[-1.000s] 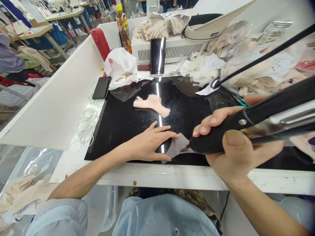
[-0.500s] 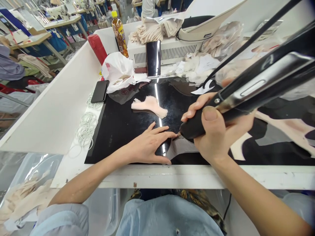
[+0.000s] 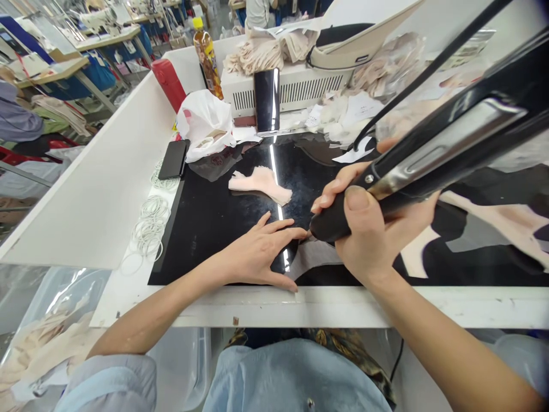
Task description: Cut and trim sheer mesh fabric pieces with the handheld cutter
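Observation:
My left hand (image 3: pixel 253 254) lies flat with fingers spread on the glossy black work surface. Its index fingertip meets the rounded front end of a thick black handheld tool with a silver strip (image 3: pixel 446 154). Around that tool's front end my right hand (image 3: pixel 373 229) is wrapped, thumb on top. A thin grey translucent piece (image 3: pixel 315 254) lies beneath the tool, its left end beside my left hand; the tool's tip is mostly hidden. Beyond my left hand rests a small stack of pale pink cut fabric (image 3: pixel 261 182). More pink fabric (image 3: pixel 506 220) lies to the right.
White rubber-band-like rings (image 3: pixel 148 232) and a black phone (image 3: pixel 173 160) lie along the left side. Behind stand a white plastic bag (image 3: pixel 205 126), a red cylinder (image 3: pixel 168 84), a drink bottle (image 3: pixel 208 63) and a vented white box (image 3: pixel 300 88). A black cord (image 3: pixel 424 80) crosses the upper right.
My right hand and the black tool have shifted slightly left. My left hand stays almost where it was.

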The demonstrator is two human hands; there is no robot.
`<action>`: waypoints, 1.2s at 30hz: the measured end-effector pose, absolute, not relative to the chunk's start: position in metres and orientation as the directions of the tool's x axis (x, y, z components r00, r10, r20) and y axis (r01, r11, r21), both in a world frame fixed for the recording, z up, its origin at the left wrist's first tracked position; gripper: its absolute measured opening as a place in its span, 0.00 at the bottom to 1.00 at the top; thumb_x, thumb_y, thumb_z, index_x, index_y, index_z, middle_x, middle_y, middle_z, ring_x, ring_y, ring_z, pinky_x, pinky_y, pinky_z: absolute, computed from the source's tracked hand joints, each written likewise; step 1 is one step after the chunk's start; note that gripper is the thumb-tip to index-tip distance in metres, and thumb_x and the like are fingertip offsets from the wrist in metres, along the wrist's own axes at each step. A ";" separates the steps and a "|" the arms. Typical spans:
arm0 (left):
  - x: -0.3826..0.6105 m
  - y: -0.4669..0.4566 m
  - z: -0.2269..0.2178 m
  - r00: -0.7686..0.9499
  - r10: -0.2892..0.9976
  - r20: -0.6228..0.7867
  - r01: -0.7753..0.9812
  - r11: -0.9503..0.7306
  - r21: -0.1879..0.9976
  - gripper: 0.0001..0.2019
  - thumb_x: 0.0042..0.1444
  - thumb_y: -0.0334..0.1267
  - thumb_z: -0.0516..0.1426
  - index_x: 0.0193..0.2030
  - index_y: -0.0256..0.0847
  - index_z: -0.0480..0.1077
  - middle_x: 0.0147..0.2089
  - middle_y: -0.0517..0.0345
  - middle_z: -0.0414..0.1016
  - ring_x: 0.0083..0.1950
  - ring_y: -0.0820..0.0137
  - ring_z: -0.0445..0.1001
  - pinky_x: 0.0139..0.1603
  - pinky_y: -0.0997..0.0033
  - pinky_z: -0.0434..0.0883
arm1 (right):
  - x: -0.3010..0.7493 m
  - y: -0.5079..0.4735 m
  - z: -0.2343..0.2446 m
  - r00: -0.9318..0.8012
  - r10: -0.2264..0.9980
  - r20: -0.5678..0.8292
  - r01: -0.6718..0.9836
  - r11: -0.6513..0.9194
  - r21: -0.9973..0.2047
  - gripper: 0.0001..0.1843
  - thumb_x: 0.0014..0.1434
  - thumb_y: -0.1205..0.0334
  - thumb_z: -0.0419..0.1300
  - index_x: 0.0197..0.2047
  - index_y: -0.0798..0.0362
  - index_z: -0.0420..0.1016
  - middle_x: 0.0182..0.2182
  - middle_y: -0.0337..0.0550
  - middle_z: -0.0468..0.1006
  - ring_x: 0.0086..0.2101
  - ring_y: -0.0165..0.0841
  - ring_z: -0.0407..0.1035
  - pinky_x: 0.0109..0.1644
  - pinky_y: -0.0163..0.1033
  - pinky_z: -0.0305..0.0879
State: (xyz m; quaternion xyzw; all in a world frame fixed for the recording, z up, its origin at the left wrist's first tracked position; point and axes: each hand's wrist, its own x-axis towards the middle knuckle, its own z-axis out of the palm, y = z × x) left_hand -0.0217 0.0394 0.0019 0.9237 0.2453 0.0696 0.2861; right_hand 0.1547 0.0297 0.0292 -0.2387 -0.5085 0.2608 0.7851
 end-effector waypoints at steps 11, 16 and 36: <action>-0.021 0.039 0.002 0.874 0.487 -0.009 0.414 -0.734 0.539 0.44 0.53 0.61 0.65 0.72 0.45 0.55 0.73 0.45 0.61 0.78 0.50 0.49 0.76 0.35 0.37 | 0.152 0.018 0.030 0.344 0.699 0.628 -0.169 0.703 -0.690 0.21 0.57 0.60 0.68 0.53 0.43 0.71 0.31 0.35 0.76 0.25 0.28 0.69 0.26 0.39 0.70; -0.021 0.039 0.001 0.875 0.484 0.002 0.412 -0.746 0.524 0.46 0.53 0.60 0.65 0.72 0.44 0.53 0.73 0.44 0.60 0.78 0.52 0.50 0.76 0.36 0.36 | 0.151 0.013 0.030 0.348 0.708 0.615 -0.174 0.693 -0.699 0.23 0.54 0.57 0.70 0.53 0.43 0.71 0.31 0.34 0.77 0.25 0.30 0.70 0.26 0.41 0.71; -0.020 0.038 0.002 0.874 0.486 -0.024 0.433 -0.754 0.494 0.33 0.57 0.52 0.63 0.67 0.46 0.62 0.73 0.48 0.61 0.77 0.50 0.52 0.77 0.35 0.39 | 0.139 -0.001 0.025 0.231 0.732 0.641 -0.128 0.676 -0.726 0.25 0.55 0.47 0.67 0.55 0.31 0.69 0.27 0.33 0.71 0.20 0.32 0.64 0.21 0.41 0.68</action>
